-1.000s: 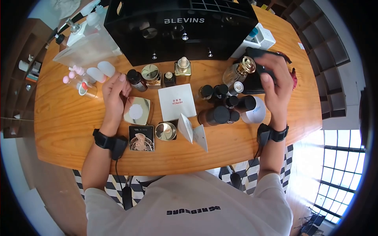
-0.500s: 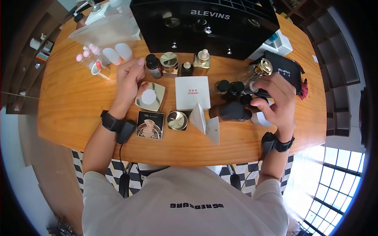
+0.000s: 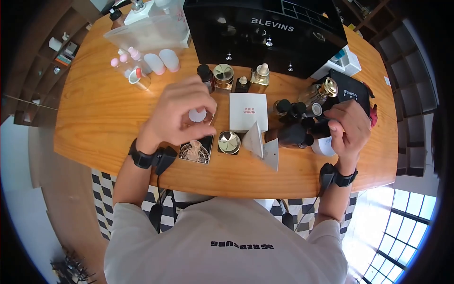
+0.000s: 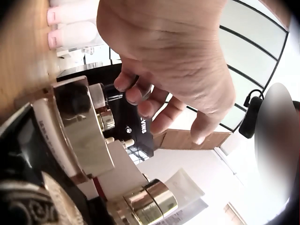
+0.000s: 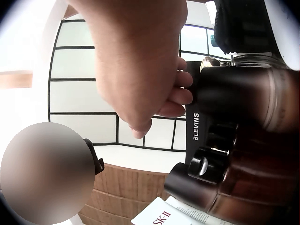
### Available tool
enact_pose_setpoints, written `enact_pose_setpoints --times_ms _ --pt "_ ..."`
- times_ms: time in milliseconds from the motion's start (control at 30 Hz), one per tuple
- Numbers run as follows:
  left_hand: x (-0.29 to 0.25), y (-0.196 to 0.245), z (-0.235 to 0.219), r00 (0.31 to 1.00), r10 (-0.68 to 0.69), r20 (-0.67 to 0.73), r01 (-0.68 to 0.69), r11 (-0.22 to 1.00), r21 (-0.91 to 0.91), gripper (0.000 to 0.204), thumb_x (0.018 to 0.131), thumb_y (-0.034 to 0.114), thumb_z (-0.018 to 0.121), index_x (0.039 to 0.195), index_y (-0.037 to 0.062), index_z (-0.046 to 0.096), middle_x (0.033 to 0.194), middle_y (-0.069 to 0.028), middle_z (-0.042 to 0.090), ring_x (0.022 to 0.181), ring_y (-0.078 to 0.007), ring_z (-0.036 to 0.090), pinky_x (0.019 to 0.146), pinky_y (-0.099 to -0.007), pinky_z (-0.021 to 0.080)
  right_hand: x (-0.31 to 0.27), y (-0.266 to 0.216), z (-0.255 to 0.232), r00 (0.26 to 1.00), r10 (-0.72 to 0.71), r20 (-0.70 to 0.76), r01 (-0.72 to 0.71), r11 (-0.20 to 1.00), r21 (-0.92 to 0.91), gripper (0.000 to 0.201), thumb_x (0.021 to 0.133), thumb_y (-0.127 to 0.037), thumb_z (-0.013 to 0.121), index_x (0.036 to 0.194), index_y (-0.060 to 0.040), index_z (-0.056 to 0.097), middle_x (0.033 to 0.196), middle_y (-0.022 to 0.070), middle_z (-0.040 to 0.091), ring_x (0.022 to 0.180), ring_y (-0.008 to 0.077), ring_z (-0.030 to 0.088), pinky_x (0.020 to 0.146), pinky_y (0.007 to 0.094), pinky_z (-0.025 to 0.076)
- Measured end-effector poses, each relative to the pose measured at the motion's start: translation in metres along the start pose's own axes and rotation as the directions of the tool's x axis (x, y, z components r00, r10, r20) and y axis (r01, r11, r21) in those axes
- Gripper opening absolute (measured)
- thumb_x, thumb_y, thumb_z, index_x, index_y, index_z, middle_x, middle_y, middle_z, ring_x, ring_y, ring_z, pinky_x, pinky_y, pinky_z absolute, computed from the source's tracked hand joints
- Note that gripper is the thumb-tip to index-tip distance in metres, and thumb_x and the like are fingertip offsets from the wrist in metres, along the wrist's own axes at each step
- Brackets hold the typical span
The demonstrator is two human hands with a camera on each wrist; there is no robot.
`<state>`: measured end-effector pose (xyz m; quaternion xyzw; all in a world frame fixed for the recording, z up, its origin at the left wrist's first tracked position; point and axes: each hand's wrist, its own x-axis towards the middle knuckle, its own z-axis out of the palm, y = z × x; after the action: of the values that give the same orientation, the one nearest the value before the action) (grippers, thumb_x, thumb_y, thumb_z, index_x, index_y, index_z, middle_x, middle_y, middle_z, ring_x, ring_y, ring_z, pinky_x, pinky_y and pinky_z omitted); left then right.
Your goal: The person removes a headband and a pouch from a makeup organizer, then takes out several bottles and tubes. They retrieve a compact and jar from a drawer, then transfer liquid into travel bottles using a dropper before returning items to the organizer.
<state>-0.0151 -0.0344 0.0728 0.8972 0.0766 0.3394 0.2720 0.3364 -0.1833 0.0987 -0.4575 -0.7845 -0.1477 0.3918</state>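
The left hand (image 3: 182, 113) has lifted off the square gold compact (image 3: 204, 124) (fingers loosely curled, empty), while the right hand (image 3: 349, 127) now grips a dark brown bottle (image 3: 289, 135).

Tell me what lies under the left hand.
Under the left hand a gold square compact shows only in part, its white round centre peeking between the fingers. The hand covers the rest of it in the head view.

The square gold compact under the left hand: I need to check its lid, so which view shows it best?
The left wrist view: the gold compact fills the frame beneath the left hand, its mirrored lid plain. In the head view the hand covers most of it, leaving only its white centre. The right wrist view does not show it.
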Motion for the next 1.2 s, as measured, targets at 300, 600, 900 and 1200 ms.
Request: enact_pose_setpoints --times_ms 300,600,900,1200 --pt "-0.016 -0.026 0.016 0.994 0.014 -0.108 -0.009 0.999 0.047 0.041 0.071 0.031 0.092 0.089 0.0101 0.06 0.077 -0.0017 0.052 0.072 -0.021 0.048 0.065 -0.0327 0.041 -0.003 0.001 0.003 0.999 0.032 -0.043 -0.035 0.997 -0.062 0.025 0.091 -0.022 0.073 0.078 -0.0019 0.07 0.072 0.0082 0.065 0.065 0.0251 0.061 0.059 0.0338 0.045" --pt "-0.017 -0.043 0.021 0.827 -0.503 -0.25 0.465 0.863 -0.198 0.06 0.083 0.01 0.083 0.135 0.0098 0.054 0.109 -0.0025 0.055 0.089 -0.0137 0.05 0.082 -0.0284 0.046 -0.004 -0.001 0.002 0.996 0.055 -0.066 -0.061 0.995 -0.083 0.027 0.094 -0.023 0.069 0.078 -0.0017 0.07 0.074 0.0092 0.066 0.066 0.0251 0.062 0.059 0.0338 0.044" --pt "-0.01 -0.041 0.025 0.73 -0.682 -0.041 0.592 0.661 -0.461 0.071 0.082 0.001 0.082 0.145 0.0099 0.05 0.121 -0.0118 0.059 0.066 -0.009 0.065 0.059 -0.0215 0.049 -0.003 -0.008 -0.001 0.996 0.069 -0.054 -0.074 0.994 -0.082 0.03 0.095 -0.026 0.067 0.078 -0.001 0.07 0.074 0.01 0.066 0.067 0.0258 0.063 0.06 0.0346 0.045" --pt "0.004 -0.048 0.022 0.658 -0.741 0.134 0.692 0.524 -0.497 0.071 0.079 -0.002 0.082 0.144 0.0077 0.056 0.116 -0.0028 0.064 0.066 -0.0047 0.059 0.053 -0.0201 0.046 -0.003 -0.014 -0.003 0.987 0.138 -0.088 -0.136 0.99 0.032 0.025 0.096 -0.02 0.064 0.083 0.0003 0.07 0.078 0.0124 0.066 0.071 0.0251 0.064 0.064 0.0321 0.048"
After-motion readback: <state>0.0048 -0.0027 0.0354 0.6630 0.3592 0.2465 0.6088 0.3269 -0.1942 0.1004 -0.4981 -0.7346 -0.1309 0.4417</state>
